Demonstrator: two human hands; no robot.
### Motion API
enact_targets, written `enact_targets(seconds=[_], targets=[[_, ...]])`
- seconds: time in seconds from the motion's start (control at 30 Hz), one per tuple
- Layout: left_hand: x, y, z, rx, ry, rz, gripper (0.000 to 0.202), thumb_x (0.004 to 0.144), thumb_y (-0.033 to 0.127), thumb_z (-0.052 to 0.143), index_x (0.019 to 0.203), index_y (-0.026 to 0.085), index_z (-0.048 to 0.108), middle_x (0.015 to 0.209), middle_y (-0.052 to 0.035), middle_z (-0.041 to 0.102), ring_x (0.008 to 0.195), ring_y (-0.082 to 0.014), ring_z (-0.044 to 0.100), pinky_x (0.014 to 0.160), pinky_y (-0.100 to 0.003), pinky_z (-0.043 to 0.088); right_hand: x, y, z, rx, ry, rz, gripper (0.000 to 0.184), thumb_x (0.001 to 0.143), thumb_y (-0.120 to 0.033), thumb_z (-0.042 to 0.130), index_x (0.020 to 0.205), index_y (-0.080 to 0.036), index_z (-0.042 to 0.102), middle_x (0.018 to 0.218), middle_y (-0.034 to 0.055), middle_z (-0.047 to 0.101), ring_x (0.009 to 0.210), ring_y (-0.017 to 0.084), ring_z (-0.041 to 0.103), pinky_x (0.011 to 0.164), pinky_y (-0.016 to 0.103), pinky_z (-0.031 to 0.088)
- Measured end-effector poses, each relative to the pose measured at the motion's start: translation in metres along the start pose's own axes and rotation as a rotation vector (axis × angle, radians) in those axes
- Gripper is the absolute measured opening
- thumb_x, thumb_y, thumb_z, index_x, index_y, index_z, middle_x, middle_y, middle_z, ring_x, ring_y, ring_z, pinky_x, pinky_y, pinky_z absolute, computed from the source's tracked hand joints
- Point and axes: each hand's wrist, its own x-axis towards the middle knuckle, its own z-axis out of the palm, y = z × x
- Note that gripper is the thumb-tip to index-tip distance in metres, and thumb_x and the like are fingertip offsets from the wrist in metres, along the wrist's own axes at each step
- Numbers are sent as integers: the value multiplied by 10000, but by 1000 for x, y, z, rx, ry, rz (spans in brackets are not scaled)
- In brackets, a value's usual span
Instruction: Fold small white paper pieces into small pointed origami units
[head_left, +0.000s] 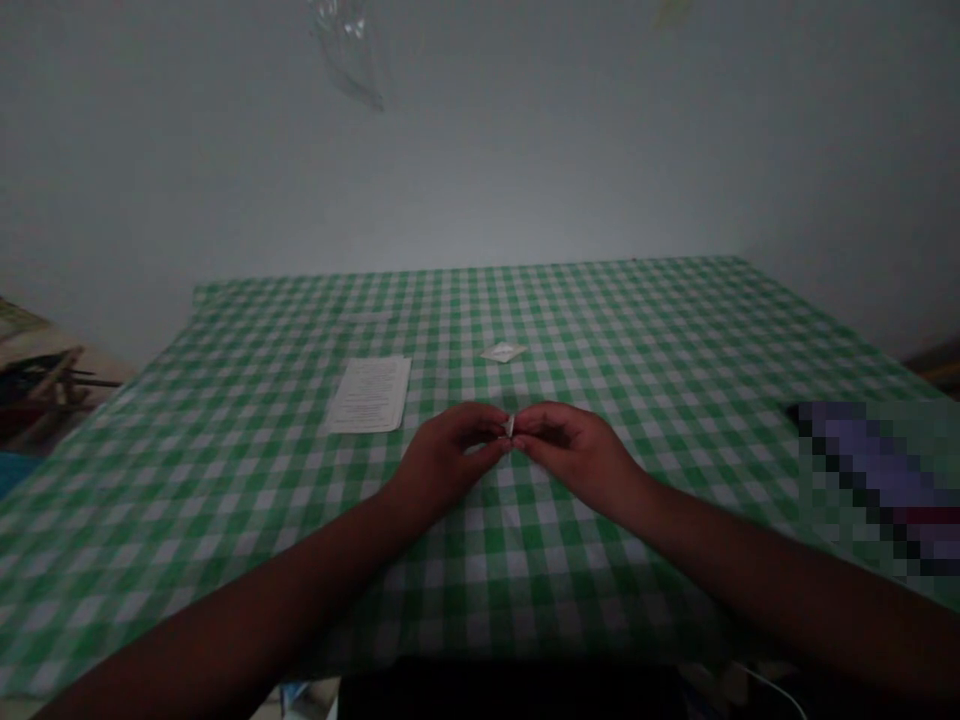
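Folded paper sliver (510,427), where's it at?

Pinched up at the fingertips between both hands, held off the gingham-covered worktop (675,320) as far as I can see.

Which hand's nearer?

Neither, really. Left hand (450,458) and right hand (574,455) come in from either side, and the paper sits about midway between them. Fingers (487,425) on both are narrowed to a tight pinch, tips almost meeting on the paper. It's too small to tell how much each hand is gripping.

Long axis?

Roughly upright, thin edge toward the camera. It's tiny, so I can't be sure.

Anything close by?

Small folded paper square (502,352) lies on the cloth straight ahead of the hands, fairly near. Printed sheet (369,395) lies flat beyond the left hand, off to the left.
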Motion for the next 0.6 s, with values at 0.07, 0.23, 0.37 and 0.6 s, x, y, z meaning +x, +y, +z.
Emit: enact_targets(seconds=[0.07,0.23,0.37,0.6], targets=[[0,1,-1,44,-1,32,169,812,250,732,971,201,704,971,-35,719,892,-170,709,861,-352,591,1,-1,0,33,-6,10,154,796,-279,736,938,-233,699,941,14,738,891,161,704,849,341,564],[-1,5,-2,99,-20,88,133,817,223,724,950,215,718,990,-27,714,911,-165,697,845,-326,591,2,-2,-1,69,4,27,127,774,-263,755,885,-232,702,896,0,738,850,148,705,821,325,568],[-1,7,-3,98,-28,104,142,826,222,707,966,204,718,997,-43,713,913,-169,698,848,-333,590,1,1,-2,45,6,10,142,792,-276,744,919,-233,696,912,8,747,857,153,711,821,334,576],[-2,8,-2,-13,-47,8,238,813,273,718,1032,185,697,993,-68,736,911,-195,718,872,-379,590,0,0,-2,-17,18,-35,119,821,-277,718,926,-235,683,909,13,750,853,154,713,806,330,584]])
